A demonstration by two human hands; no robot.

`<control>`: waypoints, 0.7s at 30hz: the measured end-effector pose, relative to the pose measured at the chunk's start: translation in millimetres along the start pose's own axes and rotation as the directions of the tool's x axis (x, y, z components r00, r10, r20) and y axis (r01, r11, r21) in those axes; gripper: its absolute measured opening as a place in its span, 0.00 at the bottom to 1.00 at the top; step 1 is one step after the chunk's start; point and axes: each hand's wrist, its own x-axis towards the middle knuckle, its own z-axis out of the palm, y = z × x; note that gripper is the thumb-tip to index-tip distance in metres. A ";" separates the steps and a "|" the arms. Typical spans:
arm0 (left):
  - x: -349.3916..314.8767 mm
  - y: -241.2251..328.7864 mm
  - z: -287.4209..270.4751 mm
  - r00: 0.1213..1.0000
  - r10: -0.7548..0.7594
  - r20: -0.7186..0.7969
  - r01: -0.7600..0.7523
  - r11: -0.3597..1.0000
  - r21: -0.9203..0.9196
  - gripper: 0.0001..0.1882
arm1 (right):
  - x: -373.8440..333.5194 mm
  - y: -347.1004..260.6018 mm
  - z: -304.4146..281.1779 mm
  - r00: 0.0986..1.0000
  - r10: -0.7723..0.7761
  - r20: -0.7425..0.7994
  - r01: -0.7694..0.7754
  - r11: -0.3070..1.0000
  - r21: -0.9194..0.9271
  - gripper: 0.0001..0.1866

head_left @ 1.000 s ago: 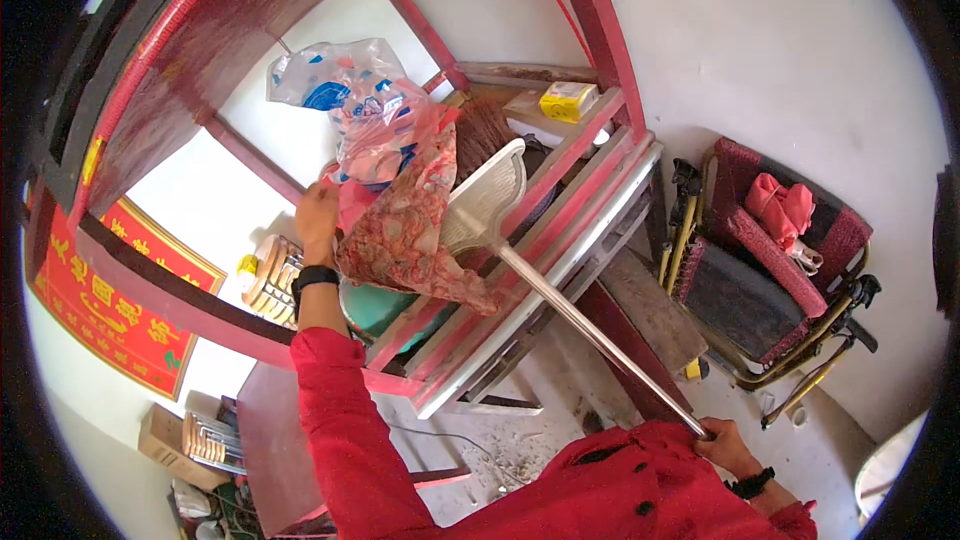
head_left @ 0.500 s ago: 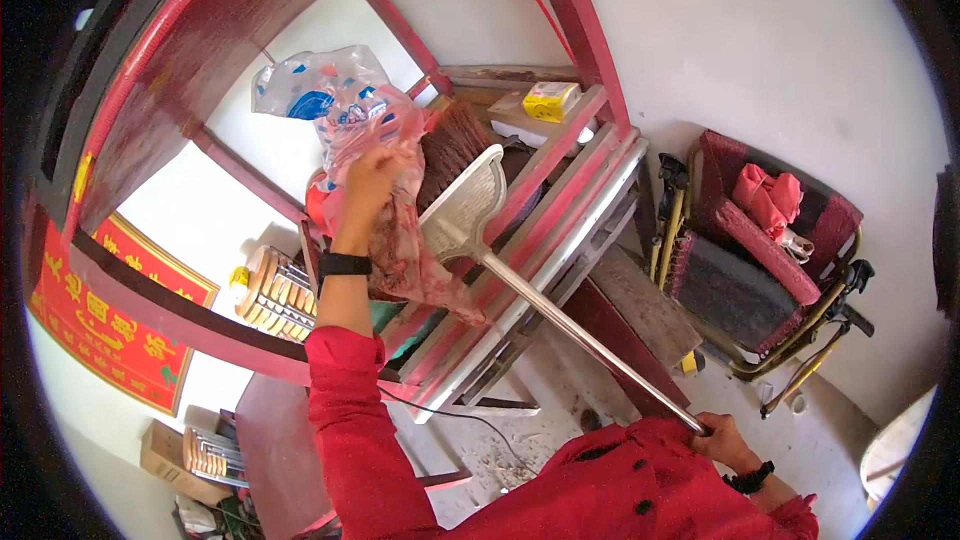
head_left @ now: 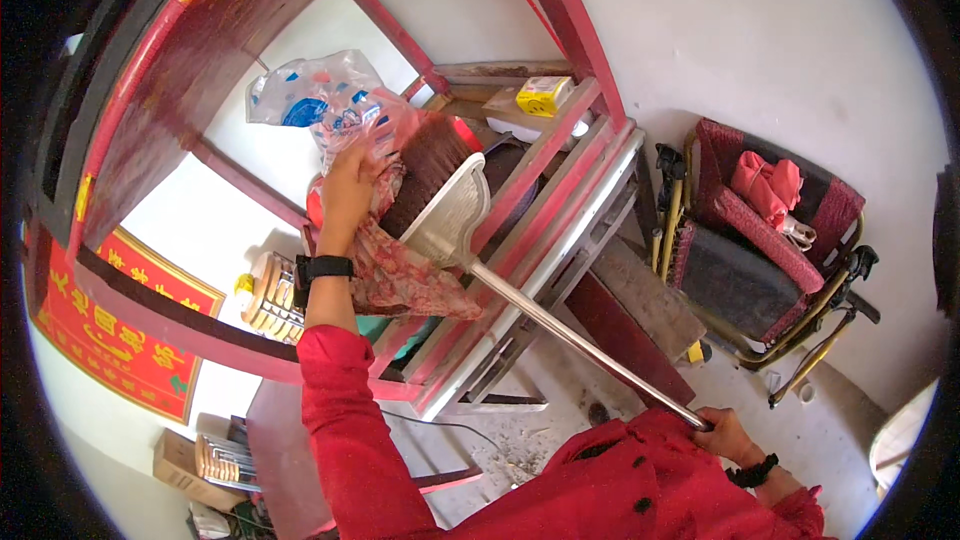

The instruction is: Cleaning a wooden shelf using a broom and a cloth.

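My right hand (head_left: 728, 437) is closed round the end of a broom's long metal handle (head_left: 580, 339), low on the right. The broom's pale plastic head (head_left: 455, 218) and brown bristles (head_left: 425, 172) point up and left over a red slatted wooden frame. My left hand (head_left: 347, 195), beside the bristles, is closed on a clear plastic bag (head_left: 335, 105) with blue and red prints. A reddish patterned cloth (head_left: 415, 270) hangs below that hand, against the broom head. Whether my fingers grip the cloth too is hard to make out.
The red frame's slats (head_left: 540, 180) run beneath the broom, with a yellow box (head_left: 545, 96) at their far end. A folding chair (head_left: 760, 240) with a red bundle stands to the right. Stacked wooden-edged stools (head_left: 272, 300) and a cardboard box (head_left: 190, 470) lie left.
My left hand has shifted slightly left and down with the bag. The broom head has swung a little left, and the cloth hangs more spread out. My right hand keeps its grip.
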 end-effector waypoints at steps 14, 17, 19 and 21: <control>-18.1 3.2 -10.2 0.923 -0.050 0.383 -0.028 0.980 0.197 0.08 | 3.3 1.1 -1.6 0.999 -0.023 0.050 0.023 1.000 -0.009 0.15; -17.1 1.2 -4.0 0.963 -0.073 0.261 0.030 0.986 0.165 0.07 | 3.9 3.7 -2.2 0.998 -0.041 0.052 0.041 0.999 -0.012 0.16; -14.4 -5.3 -2.0 0.978 -0.118 0.173 0.100 0.989 0.110 0.07 | 5.1 7.5 -1.6 0.998 -0.022 0.058 0.022 1.000 -0.006 0.16; -9.6 -17.7 3.2 0.953 -0.302 0.012 0.299 0.935 -0.192 0.08 | 5.2 8.2 -1.9 0.998 -0.001 0.062 0.001 1.000 -0.002 0.17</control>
